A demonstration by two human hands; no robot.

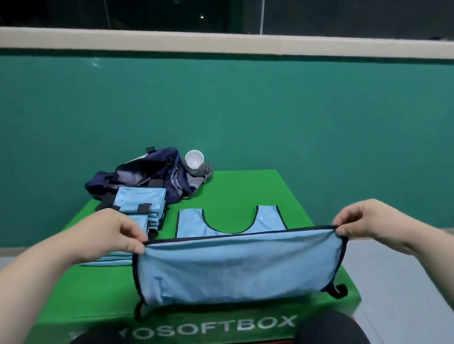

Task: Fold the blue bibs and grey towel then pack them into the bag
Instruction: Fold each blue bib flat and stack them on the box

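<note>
- Head view: bib [236, 277] stretches crosswise before me over the green box [246, 188], left hand [122, 232] and right hand [362, 221] each pinching a corner of its raised near edge.
- Forward-left lie the folded pile [140, 206] and bag [146, 175], nearer my left hand.

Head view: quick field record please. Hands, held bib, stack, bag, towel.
blue bib: near edge lifted, neck end flat on green box
left hand: fingers pinch its left corner
right hand: fingers pinch its right corner
folded bibs: stacked left of it, in front of bag
bag: navy, open, far left on box
grey towel: bunched right of bag, not folded
white cup: by the towel
</note>
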